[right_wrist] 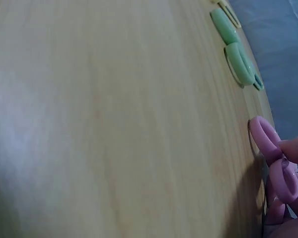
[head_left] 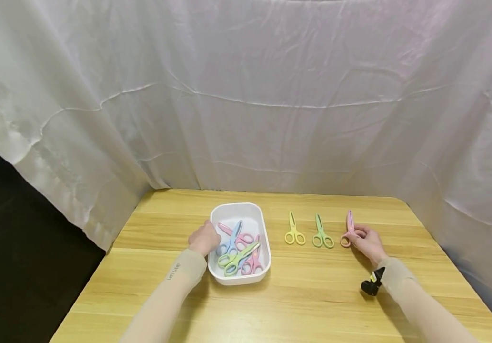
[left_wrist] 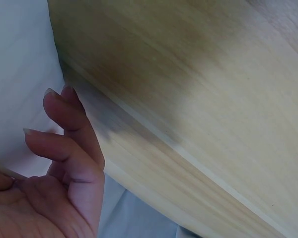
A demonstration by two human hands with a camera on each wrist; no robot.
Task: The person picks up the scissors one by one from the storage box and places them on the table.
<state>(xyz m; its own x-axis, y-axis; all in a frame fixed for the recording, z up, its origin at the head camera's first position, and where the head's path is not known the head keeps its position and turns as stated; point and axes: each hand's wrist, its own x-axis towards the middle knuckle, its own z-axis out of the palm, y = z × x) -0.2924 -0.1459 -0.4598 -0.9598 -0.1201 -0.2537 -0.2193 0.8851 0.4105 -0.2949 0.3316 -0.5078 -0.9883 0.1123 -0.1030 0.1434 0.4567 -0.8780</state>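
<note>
A white plastic bin [head_left: 238,281] holds several pairs of scissors, among them blue scissors [head_left: 231,241], lime-green scissors [head_left: 236,261] and pink ones, lying loosely across each other. My left hand [head_left: 205,238] grips the bin's left side; in the left wrist view its bent fingers [left_wrist: 59,146] lie against the white wall. My right hand [head_left: 367,242] pinches pink scissors [head_left: 349,229] by the handles at the right end of a row, blades pointing away from me. Beside them lie green scissors [head_left: 320,233], then yellow scissors [head_left: 293,231]. In the right wrist view, fingers partly cover the pink handles [right_wrist: 264,136].
The wooden table [head_left: 306,305] has a grey-white curtain [head_left: 271,143] behind it and along its sides. A black wrist camera [head_left: 372,284] hangs beneath the right wrist. Dark space [head_left: 23,238] lies off the table's left side.
</note>
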